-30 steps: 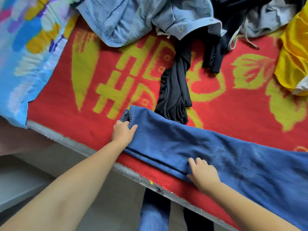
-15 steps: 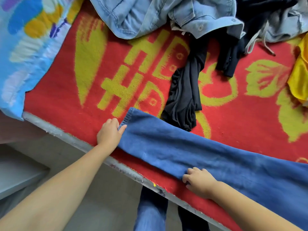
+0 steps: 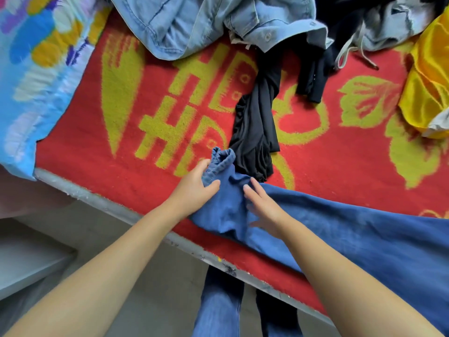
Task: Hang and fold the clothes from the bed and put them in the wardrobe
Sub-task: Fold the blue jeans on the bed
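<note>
We took the red blanket [image 3: 340, 166] with its yellow pattern as our landmark; it covered the bed, and the blue jeans [image 3: 352, 234] lay along its near edge, running off to the right. Our left hand [image 3: 194, 188] gripped the bunched hem end of the jeans, thumb over the cloth and fingers curled behind it, lifting that end off the blanket. Our right hand [image 3: 263, 205] lay just beside it on the denim, fingers straight and spread, pressing the leg flat and holding nothing. Touching the hem end, a twisted black garment [image 3: 257, 132] trailed up the middle of the blanket toward a light denim shirt [image 3: 206, 23] heaped at its far edge. A yellow garment [image 3: 430, 88] sat at the blanket's far right, and a bright patterned quilt [image 3: 41, 69] overlapped its left side.
</note>
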`<action>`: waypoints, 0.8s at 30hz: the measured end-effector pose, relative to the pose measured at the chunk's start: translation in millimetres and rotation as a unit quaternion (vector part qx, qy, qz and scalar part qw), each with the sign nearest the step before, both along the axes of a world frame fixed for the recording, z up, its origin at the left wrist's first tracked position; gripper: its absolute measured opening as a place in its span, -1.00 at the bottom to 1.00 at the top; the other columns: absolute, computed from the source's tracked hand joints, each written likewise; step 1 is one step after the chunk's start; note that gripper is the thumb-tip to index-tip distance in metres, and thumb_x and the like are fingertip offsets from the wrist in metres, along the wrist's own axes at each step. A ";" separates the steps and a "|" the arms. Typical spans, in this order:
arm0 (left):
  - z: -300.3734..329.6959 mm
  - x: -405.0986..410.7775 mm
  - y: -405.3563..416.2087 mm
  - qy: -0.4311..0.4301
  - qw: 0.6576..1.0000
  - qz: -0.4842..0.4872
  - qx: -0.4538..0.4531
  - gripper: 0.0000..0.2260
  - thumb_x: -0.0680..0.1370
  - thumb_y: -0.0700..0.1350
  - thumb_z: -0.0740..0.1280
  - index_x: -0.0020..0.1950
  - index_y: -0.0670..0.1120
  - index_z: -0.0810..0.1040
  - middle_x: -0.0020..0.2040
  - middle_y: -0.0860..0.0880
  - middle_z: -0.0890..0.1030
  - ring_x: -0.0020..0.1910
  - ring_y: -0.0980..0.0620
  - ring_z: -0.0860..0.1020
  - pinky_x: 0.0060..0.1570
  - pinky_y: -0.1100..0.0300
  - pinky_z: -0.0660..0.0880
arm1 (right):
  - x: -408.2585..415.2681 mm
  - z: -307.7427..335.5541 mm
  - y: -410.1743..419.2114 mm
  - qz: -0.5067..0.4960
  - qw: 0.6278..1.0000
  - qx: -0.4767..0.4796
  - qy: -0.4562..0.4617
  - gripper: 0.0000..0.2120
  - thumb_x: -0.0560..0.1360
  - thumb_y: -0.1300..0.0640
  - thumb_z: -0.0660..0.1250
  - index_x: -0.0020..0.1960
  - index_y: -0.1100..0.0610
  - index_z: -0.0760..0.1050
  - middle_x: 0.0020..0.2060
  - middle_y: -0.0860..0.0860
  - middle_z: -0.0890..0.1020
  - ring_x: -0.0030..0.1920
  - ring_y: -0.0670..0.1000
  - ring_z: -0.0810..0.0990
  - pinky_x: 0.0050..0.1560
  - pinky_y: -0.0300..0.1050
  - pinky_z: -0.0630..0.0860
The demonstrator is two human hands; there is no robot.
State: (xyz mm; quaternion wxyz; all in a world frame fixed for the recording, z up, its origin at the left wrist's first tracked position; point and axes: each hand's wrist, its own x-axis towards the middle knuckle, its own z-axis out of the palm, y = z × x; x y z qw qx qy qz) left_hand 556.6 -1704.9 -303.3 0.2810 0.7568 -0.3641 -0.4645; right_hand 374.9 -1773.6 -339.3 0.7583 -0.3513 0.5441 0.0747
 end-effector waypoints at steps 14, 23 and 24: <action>-21.2 -221.6 8.1 -0.239 0.941 -0.235 -0.054 -0.47 0.54 0.00 0.33 0.48 -0.10 0.32 0.34 -0.13 0.44 0.35 -0.16 0.40 0.26 -0.03 0.37 | -219.4 6.8 -14.8 -0.101 0.928 -0.292 0.209 -0.79 0.54 0.23 0.28 0.17 0.14 0.46 0.04 0.06 0.60 0.09 0.07 0.55 0.10 -0.08 0.42; -96.1 -188.3 16.1 -0.306 0.907 -0.276 0.091 -0.19 0.53 0.17 0.30 0.57 0.01 -0.16 0.56 -0.12 -0.23 0.54 -0.18 -0.12 0.47 -0.05 0.06 | -215.5 -34.4 42.5 0.261 0.801 -0.420 0.336 -0.24 0.59 -0.03 0.18 0.56 0.17 -0.21 0.53 0.19 -0.23 0.54 0.16 -0.20 0.49 0.11 0.00; -96.1 -191.7 14.0 -0.250 0.948 -0.191 0.058 -0.17 0.51 0.06 0.38 0.58 -0.06 -0.09 0.57 -0.15 -0.11 0.54 -0.16 -0.02 0.47 0.00 0.07 | -218.7 -37.1 49.3 0.317 0.806 -0.384 0.320 -0.25 0.61 -0.06 0.13 0.56 0.17 -0.25 0.52 0.18 -0.28 0.54 0.15 -0.23 0.50 0.11 0.00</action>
